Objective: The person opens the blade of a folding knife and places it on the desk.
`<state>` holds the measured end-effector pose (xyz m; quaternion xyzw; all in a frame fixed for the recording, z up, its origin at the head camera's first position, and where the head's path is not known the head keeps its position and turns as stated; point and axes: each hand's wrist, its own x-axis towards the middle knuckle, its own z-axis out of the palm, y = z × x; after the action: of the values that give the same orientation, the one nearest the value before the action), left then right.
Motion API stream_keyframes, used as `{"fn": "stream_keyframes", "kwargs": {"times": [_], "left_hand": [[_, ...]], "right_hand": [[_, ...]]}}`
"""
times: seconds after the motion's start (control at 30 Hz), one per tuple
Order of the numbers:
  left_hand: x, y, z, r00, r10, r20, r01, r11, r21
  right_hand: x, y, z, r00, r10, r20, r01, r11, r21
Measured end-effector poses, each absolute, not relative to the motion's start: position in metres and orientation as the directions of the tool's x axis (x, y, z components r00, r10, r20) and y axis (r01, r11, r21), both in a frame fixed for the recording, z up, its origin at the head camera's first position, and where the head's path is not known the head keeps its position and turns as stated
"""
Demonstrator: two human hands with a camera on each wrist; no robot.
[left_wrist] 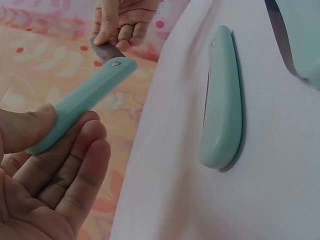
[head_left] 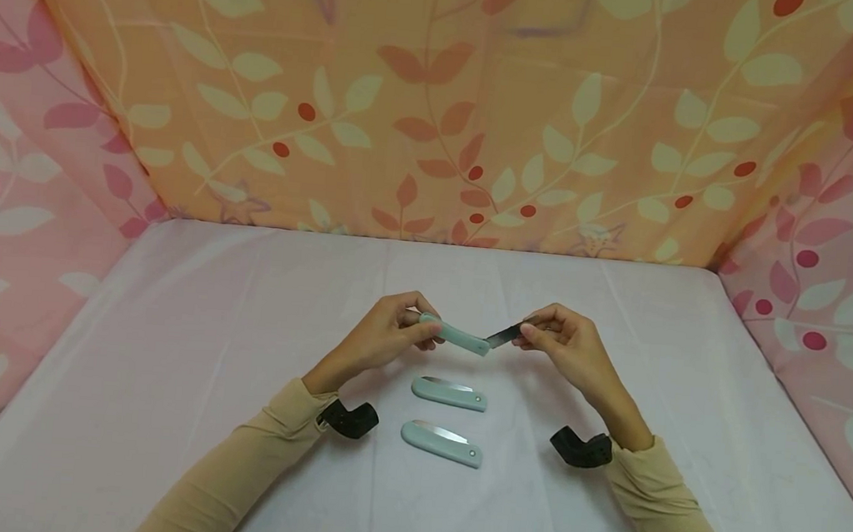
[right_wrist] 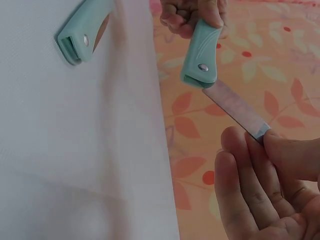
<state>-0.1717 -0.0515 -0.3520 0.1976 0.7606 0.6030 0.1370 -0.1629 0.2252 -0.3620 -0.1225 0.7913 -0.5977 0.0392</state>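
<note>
A folding knife with a pale green handle (head_left: 458, 336) is held above the table between both hands, its blade (right_wrist: 237, 105) swung out from the pivot. My left hand (head_left: 390, 330) pinches the rear of the handle between thumb and fingers. With thumb and forefinger, my right hand (head_left: 566, 344) pinches the blade near its tip, which the fingers hide. Nearer to me on the white cloth lie two more folding knives, one (head_left: 450, 394) behind the other (head_left: 442, 444), both with blades folded into pale green handles and a strip of metal showing.
White cloth covers the table (head_left: 266, 487). An orange leaf-patterned curtain (head_left: 437, 133) stands along the back edge, with pink patterned curtains (head_left: 16, 225) at the sides. A black camera mount (head_left: 350, 420) sits at the left wrist and another (head_left: 581, 448) at the right.
</note>
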Motion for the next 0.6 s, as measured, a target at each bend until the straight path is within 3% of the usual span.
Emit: {"fn": "stream_keyframes", "kwargs": {"times": [0.37, 0.6], "left_hand": [[-0.172, -0.053, -0.346, -0.906, 0.399, 0.141, 0.197, 0.103, 0.975], [-0.184, -0.052, -0.366, -0.920, 0.343, 0.190, 0.206, 0.010, 0.979]], "right_hand": [[-0.167, 0.235, -0.365, -0.970, -0.237, 0.046, -0.109, 0.261, -0.959], [-0.169, 0.236, -0.369, -0.967, -0.255, 0.004, -0.082, 0.297, -0.951]]}}
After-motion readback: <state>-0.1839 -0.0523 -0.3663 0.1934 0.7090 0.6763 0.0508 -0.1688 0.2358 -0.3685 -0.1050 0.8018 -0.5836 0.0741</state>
